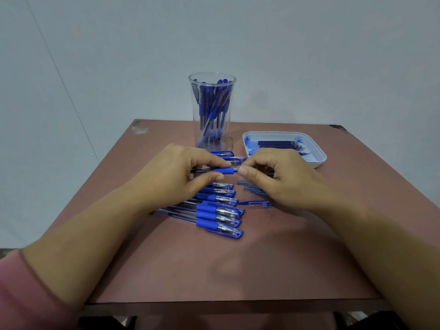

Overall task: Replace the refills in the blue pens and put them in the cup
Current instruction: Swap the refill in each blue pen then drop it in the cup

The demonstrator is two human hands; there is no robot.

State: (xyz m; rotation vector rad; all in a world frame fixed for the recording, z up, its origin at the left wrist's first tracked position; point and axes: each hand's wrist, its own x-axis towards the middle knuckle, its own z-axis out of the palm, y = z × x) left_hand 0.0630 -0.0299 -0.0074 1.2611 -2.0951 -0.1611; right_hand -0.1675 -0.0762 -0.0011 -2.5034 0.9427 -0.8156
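My left hand [181,170] grips a blue pen [223,170] by its barrel and blue rubber grip, held level above the table. My right hand [273,175] pinches the pen's tip end between thumb and fingers; the tip itself is hidden. Below them a row of several capped blue pens [219,210] lies on the table. A loose clear cap [259,205] rests to the right of the row. A tall clear cup [212,110] with several blue pens stands behind my hands. A white tray [319,153] at the back right holds several refills [278,144].
The brown table [214,270] is small, its front edge close to me and its corners visible at the back. A plain grey wall stands behind it. Some blue pen parts [250,188] lie under my right hand.
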